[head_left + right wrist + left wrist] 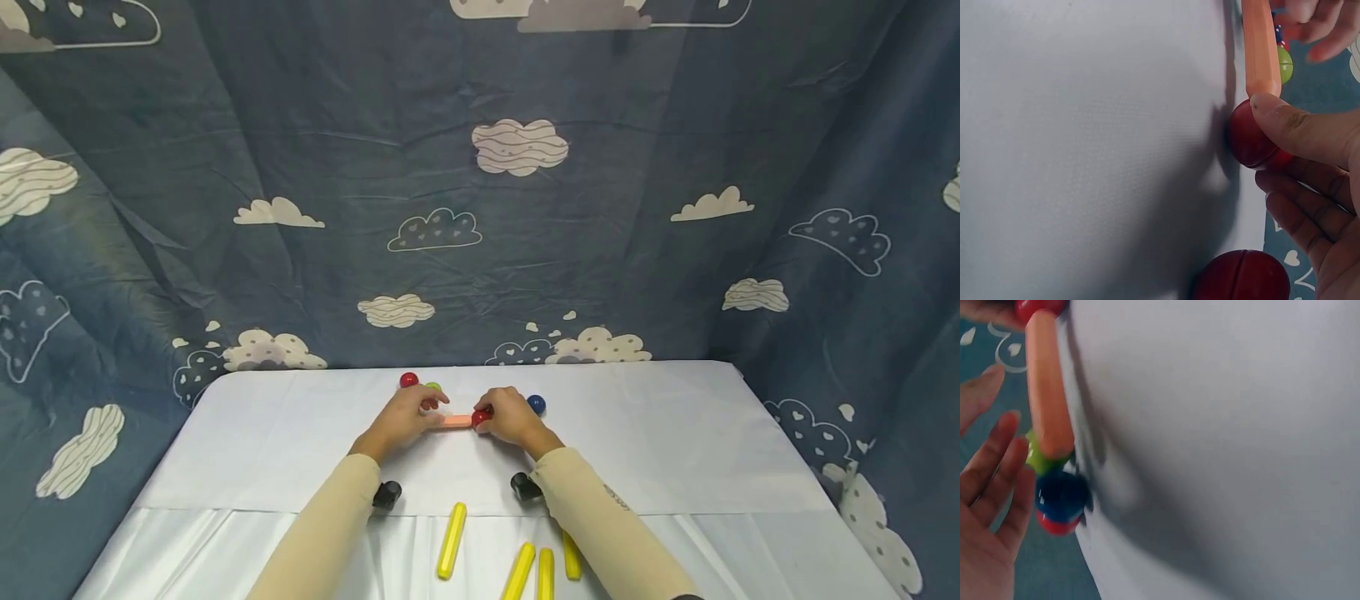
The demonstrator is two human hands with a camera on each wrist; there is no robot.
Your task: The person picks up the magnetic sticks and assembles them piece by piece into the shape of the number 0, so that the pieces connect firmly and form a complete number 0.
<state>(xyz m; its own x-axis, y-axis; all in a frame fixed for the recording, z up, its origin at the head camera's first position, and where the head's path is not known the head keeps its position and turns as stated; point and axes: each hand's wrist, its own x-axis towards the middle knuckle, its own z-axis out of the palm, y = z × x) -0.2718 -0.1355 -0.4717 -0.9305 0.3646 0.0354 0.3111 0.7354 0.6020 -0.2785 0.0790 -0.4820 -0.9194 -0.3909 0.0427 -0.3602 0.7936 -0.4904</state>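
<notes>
An orange stick (pixel 456 422) lies between the two hands, its right end against a red ball (pixel 1254 134). My right hand (pixel 513 417) grips this ball, with the thumb on top near the stick's end and the fingers bent on the far side. Around the stick's other end is my left hand (pixel 399 421); in the left wrist view its fingers (pixel 997 481) and thumb are spread apart beside the stick. Near that end show a green ball (pixel 1038 453), a blue ball (pixel 1060 495) and another red ball (pixel 1057 525).
Several yellow sticks (pixel 452 542) lie at the front of the white-covered table (pixel 637 433). Another blue ball (pixel 536 404) sits just beyond the right hand. A red ball (pixel 1242 278) is close below that hand in the right wrist view. A dark cloud-patterned curtain (pixel 337 150) hangs behind.
</notes>
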